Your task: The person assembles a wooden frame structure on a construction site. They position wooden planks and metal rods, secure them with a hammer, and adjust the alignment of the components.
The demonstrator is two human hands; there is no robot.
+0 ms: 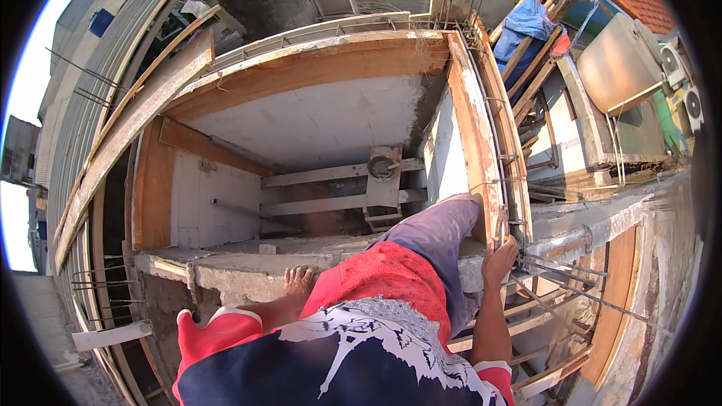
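My left hand (298, 280) lies on the rough concrete ledge (226, 274) beside my hip, its fingers apart and nothing in them. On the right, my right hand (498, 260) grips the near end of a wooden formwork board (481, 131), close to some rebar. Part of its fingers is hidden against the wood. My bent leg (444, 229) reaches over the ledge toward that board; the foot is out of sight.
Below the ledge, planks (316, 202) cross a deep opening with white walls, and a round pan (382, 168) rests on a board there. Rebar rods (594, 289) jut out at right. A long plank (135, 139) leans at left. A blue tarp (523, 22) hangs at upper right.
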